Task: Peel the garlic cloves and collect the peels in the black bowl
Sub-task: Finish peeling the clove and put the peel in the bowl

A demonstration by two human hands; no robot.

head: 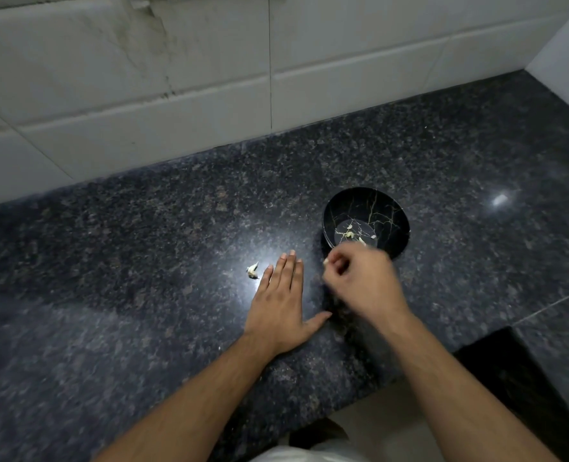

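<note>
Left hand (281, 295) laid flat on bench (126, 261), fingers straight, nothing held. Right hand (359, 278) blurred, fingers curled, small pale bit seemingly pinched just near black bowl (393, 208), likely for dropping among peels (351, 232). Garlic piece (253, 271) left of left hand.

The scene is dim overall. A soft white glare sits on the polished table (143, 261) at the frame's centre, with a smaller bright spot at the right. The right hand (359, 278) is smeared by motion blur; the left hand (283, 301) is sharp. Tile lines on the wall (143, 78) bow from wide-angle distortion.
</note>
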